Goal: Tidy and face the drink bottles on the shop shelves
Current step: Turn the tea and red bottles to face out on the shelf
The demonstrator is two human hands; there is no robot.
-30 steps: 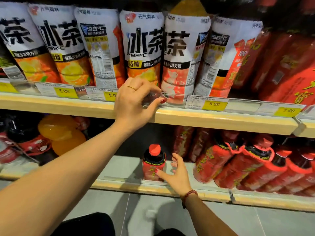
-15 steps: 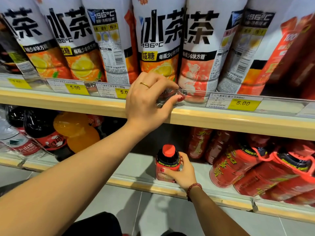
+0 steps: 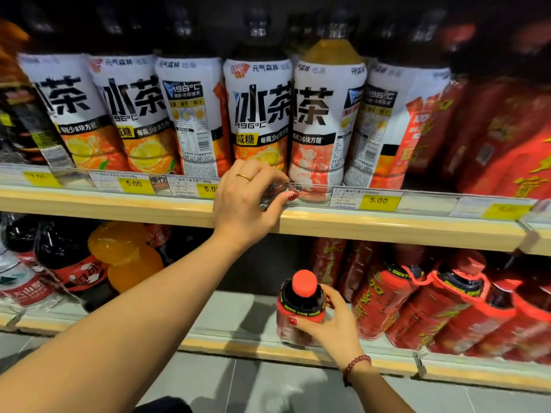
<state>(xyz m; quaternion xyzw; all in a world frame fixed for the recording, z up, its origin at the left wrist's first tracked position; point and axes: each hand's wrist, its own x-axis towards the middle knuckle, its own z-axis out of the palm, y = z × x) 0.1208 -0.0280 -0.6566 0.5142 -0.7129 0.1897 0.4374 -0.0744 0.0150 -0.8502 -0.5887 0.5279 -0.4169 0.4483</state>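
Our left hand [image 3: 247, 201] at frame centre, fingers pinching the upper shelf rail [image 3: 387, 201], our right hand [image 3: 331, 326] lower centre, fingers wrapped round a red-capped bottle [image 3: 299, 305] on the lower shelf [image 3: 238, 311]

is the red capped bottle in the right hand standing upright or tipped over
Upright. The red-capped bottle stands on the lower shelf, cap up, with the right hand wrapped round its body.

- Lower shelf [image 3: 232, 311]: bare floor left of the red-capped bottle [image 3: 300, 308], open to the back.
- Right of it, leaning red bottles [image 3: 423, 308] fill the shelf.
- Far left, an orange bottle [image 3: 125, 257] and dark bottles [image 3: 59, 248] block.
- Upper shelf [image 3: 149, 208]: tea bottles [image 3: 259, 114] packed along the front edge.
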